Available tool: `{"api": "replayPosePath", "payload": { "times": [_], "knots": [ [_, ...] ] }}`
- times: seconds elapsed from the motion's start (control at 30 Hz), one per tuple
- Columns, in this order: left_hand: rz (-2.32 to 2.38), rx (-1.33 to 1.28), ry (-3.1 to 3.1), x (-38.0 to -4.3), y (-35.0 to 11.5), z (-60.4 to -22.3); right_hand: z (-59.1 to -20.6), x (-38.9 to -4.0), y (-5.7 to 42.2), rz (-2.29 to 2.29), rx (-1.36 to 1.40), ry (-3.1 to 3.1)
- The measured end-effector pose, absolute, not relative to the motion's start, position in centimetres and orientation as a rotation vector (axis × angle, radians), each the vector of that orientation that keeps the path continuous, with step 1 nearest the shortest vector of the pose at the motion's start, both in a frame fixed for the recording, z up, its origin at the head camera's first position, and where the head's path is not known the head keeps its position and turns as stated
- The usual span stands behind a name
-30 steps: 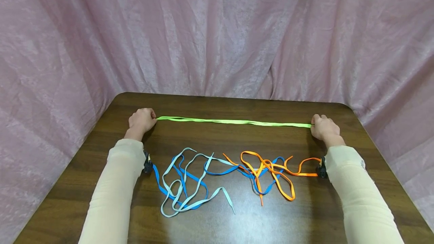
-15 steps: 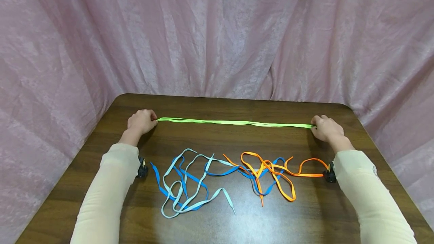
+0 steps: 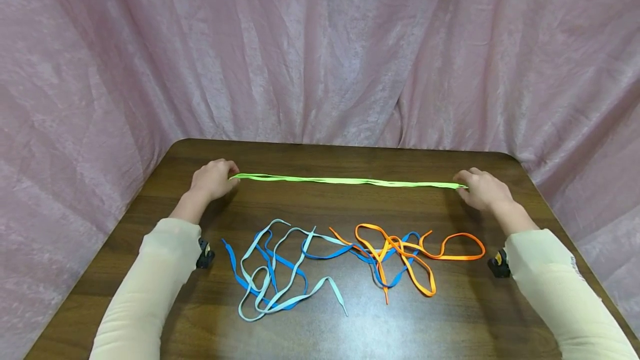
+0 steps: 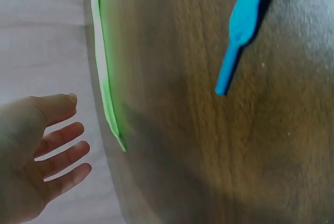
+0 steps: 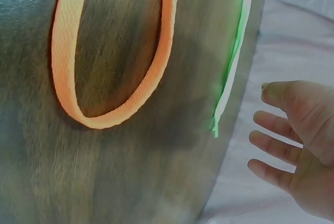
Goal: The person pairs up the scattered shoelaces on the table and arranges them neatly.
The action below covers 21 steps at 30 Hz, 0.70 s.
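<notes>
A neon green shoelace (image 3: 340,181), gathered into a narrow band, lies stretched straight across the far part of the table. My left hand (image 3: 212,180) hovers by its left end. In the left wrist view the fingers (image 4: 65,157) are spread and relaxed, apart from the lace tip (image 4: 116,136). At the other end is my right hand (image 3: 482,190). Its fingers (image 5: 274,148) are loose too in the right wrist view, with a gap to the green lace end (image 5: 220,110).
Nearer the front, a light blue shoelace (image 3: 295,263) lies in loose loops over a blue shoelace (image 3: 232,263). To the right an orange shoelace (image 3: 425,279) tangles with the blue one. A pink curtain (image 3: 320,54) hangs behind the wooden table (image 3: 350,326).
Both hands have let go of the green shoelace's ends and loosened their fingers. The forearms have swung outward, uncovering the blue and orange lace ends. The laces lie as before.
</notes>
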<state>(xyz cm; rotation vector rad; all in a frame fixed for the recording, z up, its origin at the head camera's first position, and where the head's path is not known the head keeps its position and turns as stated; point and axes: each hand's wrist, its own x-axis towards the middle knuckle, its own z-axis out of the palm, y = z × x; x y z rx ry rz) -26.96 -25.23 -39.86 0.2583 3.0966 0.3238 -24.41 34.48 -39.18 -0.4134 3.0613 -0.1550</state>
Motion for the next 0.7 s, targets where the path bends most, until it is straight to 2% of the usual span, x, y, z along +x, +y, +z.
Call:
{"api": "replayPosePath", "payload": {
  "times": [0.3, 0.7],
  "knots": [
    [0.288, 0.394, 3.093, -25.7, -23.1, -38.9, -38.9, -22.4, 33.0, -0.168, -0.786, 3.171],
    [0.211, 0.633, 3.113, -23.3, -20.0, -38.5, -39.4, -20.1, 31.0, -0.224, -1.112, 3.220]
  ]
}}
